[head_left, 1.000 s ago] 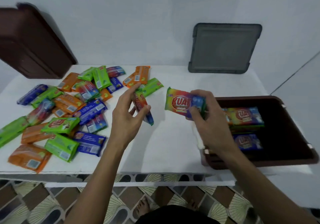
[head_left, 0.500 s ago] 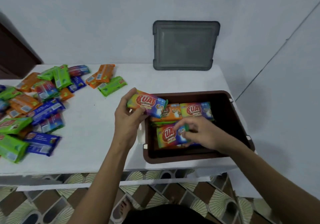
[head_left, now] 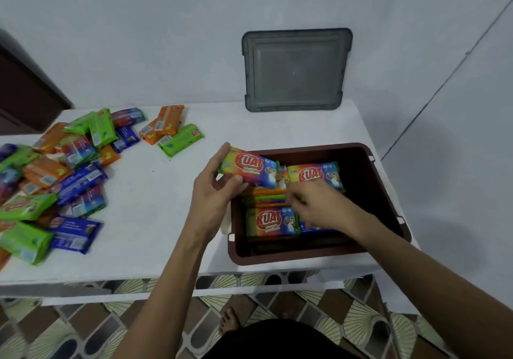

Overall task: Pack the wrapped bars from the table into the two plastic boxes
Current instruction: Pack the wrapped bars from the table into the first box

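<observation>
Now that the right hand [head_left: 324, 208], too blurred to tell open from closed, has laid its rainbow bar [head_left: 270, 221] in the brown box [head_left: 291, 256] at centre right, the left hand [head_left: 213, 194] grips the next bar [head_left: 251, 167] over its left rim, many loose bars [head_left: 80, 181] waiting at left

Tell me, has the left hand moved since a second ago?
Yes. The left hand, gripping a rainbow-wrapped rectangular bar, went right, from over the white table beside the loose bars to the left rim of the brown rectangular plastic box.
</observation>
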A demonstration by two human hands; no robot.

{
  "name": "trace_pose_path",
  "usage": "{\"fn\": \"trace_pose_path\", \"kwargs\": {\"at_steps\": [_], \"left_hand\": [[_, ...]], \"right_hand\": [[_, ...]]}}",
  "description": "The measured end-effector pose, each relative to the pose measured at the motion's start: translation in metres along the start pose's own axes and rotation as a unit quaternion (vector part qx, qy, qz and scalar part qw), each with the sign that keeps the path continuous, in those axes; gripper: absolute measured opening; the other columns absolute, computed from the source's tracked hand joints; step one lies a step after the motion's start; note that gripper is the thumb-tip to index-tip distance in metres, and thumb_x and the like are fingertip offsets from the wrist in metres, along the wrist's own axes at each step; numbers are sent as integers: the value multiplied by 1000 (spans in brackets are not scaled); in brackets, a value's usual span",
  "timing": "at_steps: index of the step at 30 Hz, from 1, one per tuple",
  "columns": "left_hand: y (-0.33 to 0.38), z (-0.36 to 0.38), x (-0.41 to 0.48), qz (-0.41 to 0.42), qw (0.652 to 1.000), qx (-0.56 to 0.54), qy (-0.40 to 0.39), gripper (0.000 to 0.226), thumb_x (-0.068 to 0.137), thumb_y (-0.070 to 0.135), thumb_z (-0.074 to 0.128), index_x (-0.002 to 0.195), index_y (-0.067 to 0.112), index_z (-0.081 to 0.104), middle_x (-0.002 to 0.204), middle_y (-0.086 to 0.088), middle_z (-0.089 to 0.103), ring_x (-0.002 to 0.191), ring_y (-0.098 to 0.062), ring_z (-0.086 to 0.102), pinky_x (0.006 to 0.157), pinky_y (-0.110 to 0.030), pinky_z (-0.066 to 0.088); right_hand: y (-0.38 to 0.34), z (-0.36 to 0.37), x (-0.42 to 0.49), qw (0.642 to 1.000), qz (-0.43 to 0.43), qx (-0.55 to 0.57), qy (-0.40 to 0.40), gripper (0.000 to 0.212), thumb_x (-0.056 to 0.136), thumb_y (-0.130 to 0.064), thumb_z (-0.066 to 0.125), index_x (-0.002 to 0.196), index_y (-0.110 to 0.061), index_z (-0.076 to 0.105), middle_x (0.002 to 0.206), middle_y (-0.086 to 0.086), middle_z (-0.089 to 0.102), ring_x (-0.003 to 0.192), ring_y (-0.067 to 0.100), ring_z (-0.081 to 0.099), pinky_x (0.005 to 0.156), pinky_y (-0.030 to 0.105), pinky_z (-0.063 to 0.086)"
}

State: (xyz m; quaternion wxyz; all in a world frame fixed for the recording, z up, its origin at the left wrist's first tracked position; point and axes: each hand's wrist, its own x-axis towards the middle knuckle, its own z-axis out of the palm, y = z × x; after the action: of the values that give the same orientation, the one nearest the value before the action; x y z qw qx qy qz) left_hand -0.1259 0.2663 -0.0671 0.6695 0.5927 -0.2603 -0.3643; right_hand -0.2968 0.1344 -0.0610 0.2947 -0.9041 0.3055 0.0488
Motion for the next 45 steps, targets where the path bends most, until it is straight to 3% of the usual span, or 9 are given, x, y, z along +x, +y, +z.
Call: {"fn": "trace_pose_path", "kwargs": {"at_steps": [2,4,9,12,17,28,34,40,45], "left_hand": [[3,2,-2,-1,1000,-10,-21,57,90,2,64,140,22,49,121,6,64,113,-18,63,85,-36,58],[6,9,-3,3,999,4,-46,55,88,2,67,137,21,51,122,7,63,113,-20,63,84,-36,58],[11,15,-5,63,973,183,-126,46,85,24,73,128,25,55,125,8,60,116,-11,60,86,-32,58],[8,8,-3,197,883,406,-128,40,87,51,63,123,32,62,134,13,56,130,-1,44,104,-20,41],[-16,-2,2,234,828,508,-47,30,94,31,60,121,19,66,138,1,53,129,-14,43,105,-28,37],[-28,-6,1,193,834,517,-17,25,97,20,57,118,13,68,138,-3,54,133,-19,42,107,-33,36],[-31,-10,2,207,843,495,-34,29,96,27,51,113,14,70,138,-2,54,135,-17,40,108,-31,35],[-20,-46,7,241,870,424,-66,23,96,16,52,107,21,72,128,8,62,124,-3,53,101,-16,41],[-11,-120,36,190,880,436,8,22,96,12,58,107,24,71,117,11,67,108,2,58,93,-19,46]], "right_hand": [[-4,-14,-6,972,24,220,82,6,99,-19,51,104,-18,55,87,4,69,67,12,71,61,25,60],[-7,-22,-10,897,20,436,72,15,97,-18,56,112,-19,50,98,12,70,81,22,74,67,33,61],[7,-20,-23,819,36,570,48,15,92,-7,58,106,-13,61,124,6,59,112,25,64,80,41,60],[31,-36,-38,852,56,519,30,20,86,-13,64,106,-12,64,119,3,63,108,21,67,81,45,60],[59,-55,-55,928,89,362,-13,17,90,-10,64,107,-11,64,116,2,62,106,22,64,68,32,61],[71,-1,-24,993,115,14,-18,8,93,-15,63,96,-20,58,138,6,48,123,25,50,92,37,55],[44,-8,-25,977,113,-172,-47,24,97,-39,53,115,-24,60,125,2,58,106,20,59,80,31,51],[-13,-28,4,990,27,-76,115,18,97,-39,48,101,-29,63,90,-6,70,76,10,65,72,34,57],[-79,-14,78,975,-78,62,196,20,96,-27,54,111,-20,65,96,1,70,81,14,66,76,30,54]]}}
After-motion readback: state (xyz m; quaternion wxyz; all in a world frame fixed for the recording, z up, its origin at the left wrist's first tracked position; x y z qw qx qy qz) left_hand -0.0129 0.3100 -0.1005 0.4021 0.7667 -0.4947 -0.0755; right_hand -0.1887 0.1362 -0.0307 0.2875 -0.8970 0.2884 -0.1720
